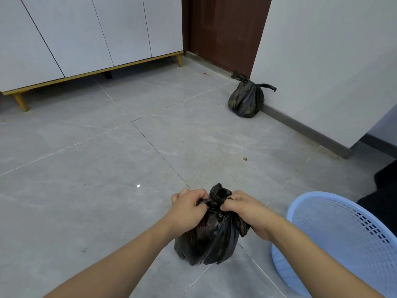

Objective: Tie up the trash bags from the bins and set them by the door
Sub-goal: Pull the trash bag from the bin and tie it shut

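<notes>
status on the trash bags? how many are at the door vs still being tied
Done: one tied bag sits on the floor against the wall beside the brown door. In hand: the left hand and right hand each have a grip on the neck of a second black bag, knot mid-tie, next to the blue bin. Left: finish the knot and carry that bag to the door.

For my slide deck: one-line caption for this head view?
Both hands, left hand and right hand, knot a black trash bag; a tied bag sits near the door.
</notes>
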{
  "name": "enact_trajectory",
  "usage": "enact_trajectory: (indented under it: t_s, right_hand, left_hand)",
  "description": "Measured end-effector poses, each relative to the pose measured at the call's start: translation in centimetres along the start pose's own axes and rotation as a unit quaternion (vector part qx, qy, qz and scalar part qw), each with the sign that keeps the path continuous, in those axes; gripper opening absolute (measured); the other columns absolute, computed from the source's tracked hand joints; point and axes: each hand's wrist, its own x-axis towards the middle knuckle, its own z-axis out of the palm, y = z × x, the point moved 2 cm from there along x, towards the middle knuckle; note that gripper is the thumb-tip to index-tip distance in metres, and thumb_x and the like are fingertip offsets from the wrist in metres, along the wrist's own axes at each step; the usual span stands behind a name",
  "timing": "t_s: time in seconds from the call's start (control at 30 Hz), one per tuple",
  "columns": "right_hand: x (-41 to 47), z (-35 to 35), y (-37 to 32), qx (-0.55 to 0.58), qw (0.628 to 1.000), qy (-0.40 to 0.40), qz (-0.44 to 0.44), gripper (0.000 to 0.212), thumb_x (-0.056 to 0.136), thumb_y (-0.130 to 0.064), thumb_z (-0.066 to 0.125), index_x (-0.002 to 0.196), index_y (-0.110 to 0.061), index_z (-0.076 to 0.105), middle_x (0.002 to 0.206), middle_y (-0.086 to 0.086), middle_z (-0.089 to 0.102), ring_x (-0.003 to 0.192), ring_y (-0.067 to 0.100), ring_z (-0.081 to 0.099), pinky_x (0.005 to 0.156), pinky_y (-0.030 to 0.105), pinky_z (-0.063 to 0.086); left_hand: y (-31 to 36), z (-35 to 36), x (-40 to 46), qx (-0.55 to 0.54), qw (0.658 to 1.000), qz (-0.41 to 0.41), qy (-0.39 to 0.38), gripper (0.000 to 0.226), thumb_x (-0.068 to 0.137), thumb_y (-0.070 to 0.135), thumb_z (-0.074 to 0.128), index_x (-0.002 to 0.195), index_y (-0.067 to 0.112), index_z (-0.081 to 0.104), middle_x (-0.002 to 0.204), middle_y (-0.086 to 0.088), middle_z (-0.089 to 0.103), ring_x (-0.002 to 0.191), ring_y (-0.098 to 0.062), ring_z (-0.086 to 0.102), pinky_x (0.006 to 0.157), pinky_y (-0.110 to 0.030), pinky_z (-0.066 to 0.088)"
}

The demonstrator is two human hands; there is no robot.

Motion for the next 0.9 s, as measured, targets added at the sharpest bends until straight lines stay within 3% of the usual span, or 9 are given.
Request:
enact_trajectory:
  t_s: [0.07, 0.17, 0.27, 0.37, 0.53, 0.6, 0.7, 0.8, 0.9]
  right_hand:
    - [0.0, -0.2, 0.0, 0.035, 0.999, 0.015, -0.021, 0.011, 0.074, -0.019, 0.065, 0.075, -0.010, 0.059, 0.099, 0.002, 0.053, 0.084, 0.016, 0.058, 0.074, 0.033, 0.044]
    - [-0.2, -0.4, 0.0, 0.076, 0.996, -0.040, -0.015, 0.026, 0.069, -0.016, 0.064, 0.092, -0.004, 0.063, 0.087, 0.007, 0.062, 0.079, 0.019, 0.062, 0.069, 0.030, 0.046]
    - [-0.2, -0.5, 0.0, 0.051, 0.998, -0.025, -0.012, 0.022, 0.080, -0.006, 0.062, 0.097, 0.006, 0.066, 0.084, 0.016, 0.068, 0.075, 0.024, 0.064, 0.065, 0.028, 0.050]
    - [0.0, -0.7, 0.1, 0.037, 0.999, 0.014, -0.015, 0.015, 0.082, -0.006, 0.061, 0.091, 0.004, 0.068, 0.081, 0.016, 0.069, 0.072, 0.024, 0.064, 0.064, 0.027, 0.049]
    - [-0.1, -0.8, 0.5, -0.009, 1.000, 0.026, -0.015, 0.010, 0.082, -0.005, 0.058, 0.075, -0.009, 0.064, 0.070, 0.009, 0.065, 0.061, 0.017, 0.060, 0.052, 0.021, 0.044]
    - [0.0, -0.8, 0.7, -0.034, 0.999, 0.038, -0.021, 0.012, 0.082, -0.004, 0.057, 0.073, -0.010, 0.063, 0.067, 0.005, 0.064, 0.056, 0.012, 0.059, 0.051, 0.019, 0.044]
    - [0.1, -0.7, 1.2, -0.075, 0.992, 0.086, -0.047, 0.010, 0.081, -0.006, 0.057, 0.088, -0.012, 0.059, 0.072, 0.006, 0.060, 0.059, 0.015, 0.055, 0.054, 0.026, 0.043]
    - [0.0, -0.7, 1.4, -0.143, 0.976, 0.116, -0.118, 0.037, 0.080, -0.012, 0.054, 0.109, -0.033, 0.044, 0.072, 0.009, 0.060, 0.056, 0.015, 0.050, 0.056, 0.029, 0.041]
    - [0.2, -0.4, 1.4, -0.294, 0.928, 0.141, -0.178, 0.032, 0.082, -0.015, 0.049, 0.108, -0.032, 0.057, 0.075, 0.001, 0.064, 0.076, 0.017, 0.056, 0.068, 0.031, 0.043]
  left_hand:
    - [0.2, -0.3, -0.1, -0.066, 0.998, 0.002, -0.021, 0.015, 0.075, 0.020, 0.048, 0.072, 0.031, 0.057, 0.097, -0.003, 0.047, 0.110, -0.028, 0.036, 0.093, -0.037, 0.034]
    - [0.6, -0.7, -0.1, -0.094, 0.993, 0.064, -0.018, 0.005, 0.068, 0.024, 0.053, 0.071, 0.023, 0.056, 0.099, 0.013, 0.054, 0.112, -0.016, 0.039, 0.106, -0.046, 0.028]
    - [0.4, -0.9, 0.0, -0.062, 0.989, 0.114, 0.074, 0.009, 0.072, 0.016, 0.062, 0.067, 0.017, 0.055, 0.114, 0.025, 0.053, 0.119, -0.006, 0.034, 0.106, -0.040, 0.027]
    - [0.4, -1.2, -0.1, 0.043, 0.962, 0.214, 0.163, 0.013, 0.068, 0.015, 0.063, 0.065, 0.018, 0.051, 0.126, 0.025, 0.051, 0.123, -0.011, 0.031, 0.102, -0.037, 0.027]
    - [0.3, -1.1, -0.4, 0.148, 0.916, 0.319, 0.195, 0.018, 0.061, 0.017, 0.065, 0.061, 0.019, 0.048, 0.123, 0.025, 0.060, 0.120, -0.011, 0.038, 0.100, -0.023, 0.014]
    - [0.5, -1.1, -0.4, 0.163, 0.909, 0.331, 0.197, 0.019, 0.060, 0.017, 0.066, 0.061, 0.021, 0.047, 0.119, 0.026, 0.062, 0.118, -0.008, 0.039, 0.100, -0.023, 0.014]
    - [0.5, -0.9, -0.4, 0.159, 0.913, 0.325, 0.188, 0.018, 0.061, 0.016, 0.065, 0.062, 0.022, 0.048, 0.106, 0.027, 0.063, 0.112, -0.003, 0.041, 0.098, -0.028, 0.017]
    - [0.0, -0.7, -0.3, 0.098, 0.944, 0.268, 0.163, 0.009, 0.067, 0.020, 0.061, 0.067, 0.023, 0.053, 0.087, 0.021, 0.066, 0.106, 0.004, 0.044, 0.106, -0.031, 0.018]
    - [-0.4, -0.4, -0.1, 0.059, 0.960, 0.223, 0.156, 0.003, 0.069, 0.023, 0.058, 0.072, 0.024, 0.058, 0.084, 0.019, 0.066, 0.105, 0.009, 0.042, 0.107, -0.027, 0.018]
